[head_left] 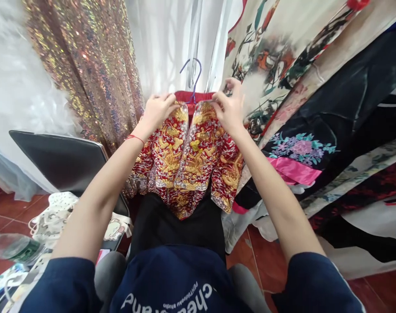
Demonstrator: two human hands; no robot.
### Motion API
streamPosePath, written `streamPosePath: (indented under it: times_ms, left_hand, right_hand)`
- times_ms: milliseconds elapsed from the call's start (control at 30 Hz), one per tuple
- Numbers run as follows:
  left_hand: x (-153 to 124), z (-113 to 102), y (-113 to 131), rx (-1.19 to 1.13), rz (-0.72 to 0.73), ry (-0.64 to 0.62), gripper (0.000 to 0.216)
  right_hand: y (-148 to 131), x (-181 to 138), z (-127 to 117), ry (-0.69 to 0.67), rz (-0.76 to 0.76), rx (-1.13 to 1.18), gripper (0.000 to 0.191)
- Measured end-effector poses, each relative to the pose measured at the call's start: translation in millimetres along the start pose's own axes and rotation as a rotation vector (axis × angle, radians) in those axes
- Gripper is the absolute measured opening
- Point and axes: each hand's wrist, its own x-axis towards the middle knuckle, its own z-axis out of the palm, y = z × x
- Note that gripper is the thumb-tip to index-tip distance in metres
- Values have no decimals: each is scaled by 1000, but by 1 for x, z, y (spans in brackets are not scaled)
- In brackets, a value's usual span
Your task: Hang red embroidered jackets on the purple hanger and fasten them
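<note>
A small red jacket [198,152] with dense gold and silver embroidery hangs on a blue hanger [198,71], its front edges slightly apart. My left hand [159,111] pinches the jacket's shoulder on the left side of the collar. On the other side of the collar, my right hand [229,106] grips the opposite shoulder between thumb and finger, with other fingers raised. The jacket's hem lies over black cloth on my lap. Its right sleeve [227,180] hangs down, while my left forearm partly covers the other sleeve.
Sequined fabric [90,56] hangs at the left, beside a black chair back [59,158]. A plastic bottle [17,248] and a white drawstring pouch [54,217] lie at lower left. Several garments, including a black one with embroidered flowers [302,145], hang along the right.
</note>
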Motion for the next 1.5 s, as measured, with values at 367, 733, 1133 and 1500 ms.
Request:
streamPosePath:
  times_ms: [367,733,1133,1500]
  left_hand:
    - [-44,5,-33,-136,-173,-62,57]
    - [-66,-11,-48,22,-366,126,42]
    - [-124,28,-15,10,-505,319,46]
    - [-327,181,83,-625,-1527,92,18]
  right_hand:
    - [9,-33,31,-174,11,11,68]
    - [49,-54,30,-153,94,14,50]
    - [20,-105,47,138,339,76,52]
    - [-141,-343,165,-341,1189,1039,19]
